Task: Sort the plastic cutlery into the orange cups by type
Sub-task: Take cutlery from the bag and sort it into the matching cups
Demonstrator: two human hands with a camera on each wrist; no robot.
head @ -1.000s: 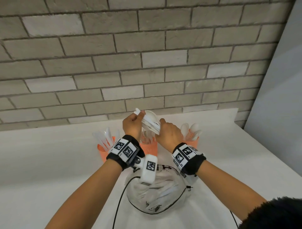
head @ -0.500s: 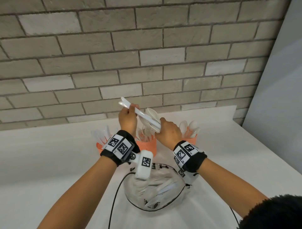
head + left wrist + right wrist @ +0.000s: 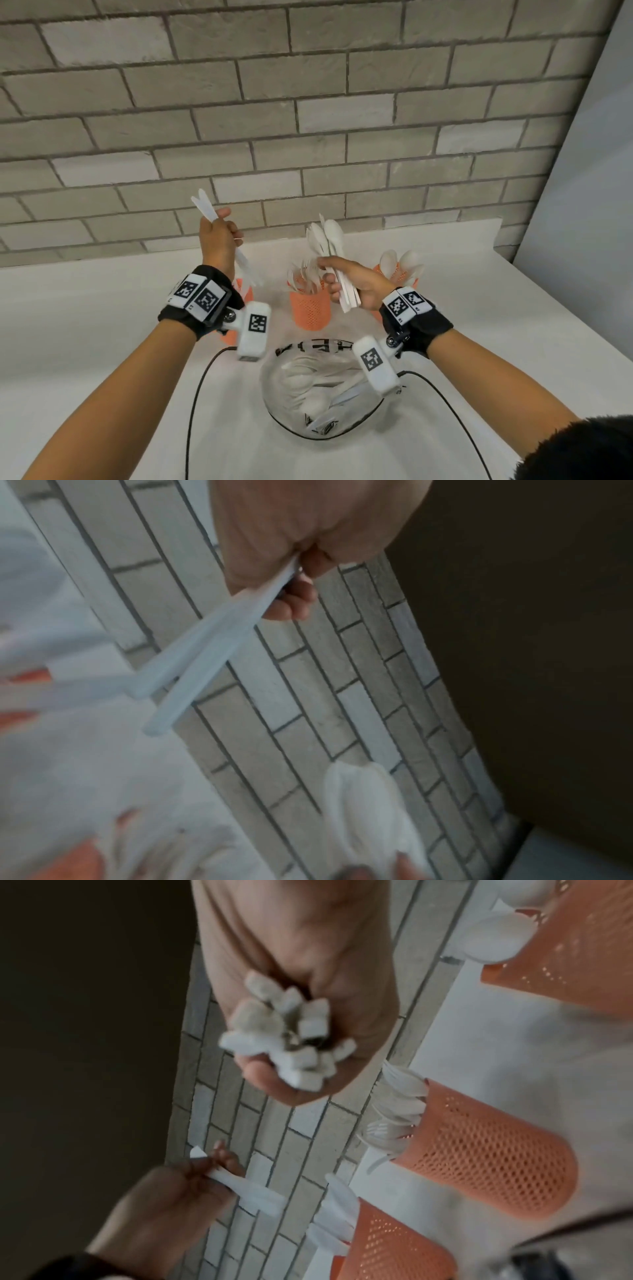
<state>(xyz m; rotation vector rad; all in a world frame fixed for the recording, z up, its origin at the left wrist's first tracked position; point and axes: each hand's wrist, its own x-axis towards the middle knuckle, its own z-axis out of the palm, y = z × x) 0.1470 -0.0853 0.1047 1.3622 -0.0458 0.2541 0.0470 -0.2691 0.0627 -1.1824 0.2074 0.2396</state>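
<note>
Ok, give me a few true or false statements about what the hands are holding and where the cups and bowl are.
1. The left hand holds two knives. True.
2. The right hand is empty. False: it grips a bundle of cutlery.
3. Three orange cups stand on the table. True: left cup, middle cup, right cup.
4. The clear bowl is empty. False: white cutlery lies in it.
5. The middle cup is empty. False: forks stick out of it.

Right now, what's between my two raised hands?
In the head view, only brick wall shows between the left hand and right hand; nothing bridges them.
</note>
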